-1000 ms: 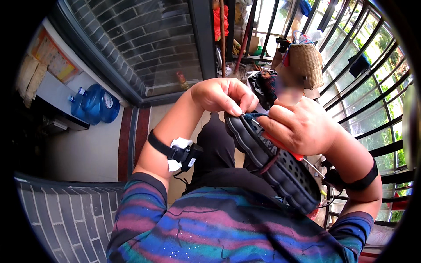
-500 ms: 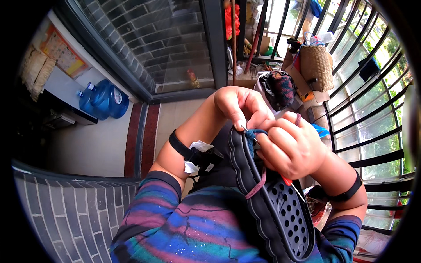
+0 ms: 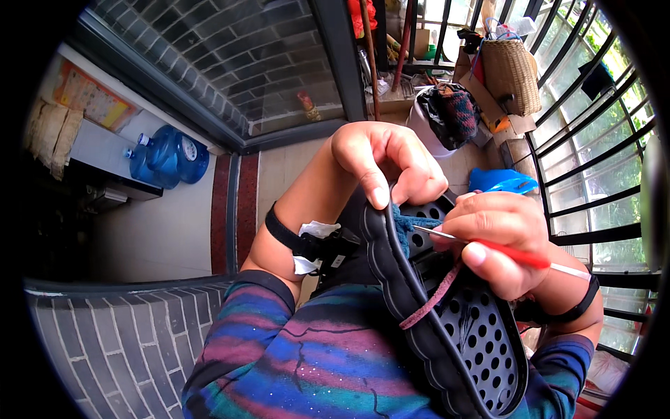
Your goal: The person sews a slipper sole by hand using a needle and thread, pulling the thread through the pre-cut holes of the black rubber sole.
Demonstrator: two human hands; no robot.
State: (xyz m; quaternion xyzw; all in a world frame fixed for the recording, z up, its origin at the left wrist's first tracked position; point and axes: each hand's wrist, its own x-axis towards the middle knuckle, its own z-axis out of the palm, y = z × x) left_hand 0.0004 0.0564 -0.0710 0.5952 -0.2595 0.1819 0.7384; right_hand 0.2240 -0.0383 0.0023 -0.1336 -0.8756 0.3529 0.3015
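Head view, close in: black perforated sole [image 3: 481,335] held up against striped sleeves, left hand [image 3: 380,164] pinching its rim near blue yarn [image 3: 405,227], right hand [image 3: 499,241] closed around red-handled crochet hook [image 3: 509,253], tip at the yarn; pinkish cord [image 3: 433,300] dangling across the sole; farther off, blue water bottles [image 3: 167,157], woven basket [image 3: 509,73]

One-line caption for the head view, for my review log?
Left hand pinches black perforated rubber sole; right hand works red-handled crochet hook into teal yarn.
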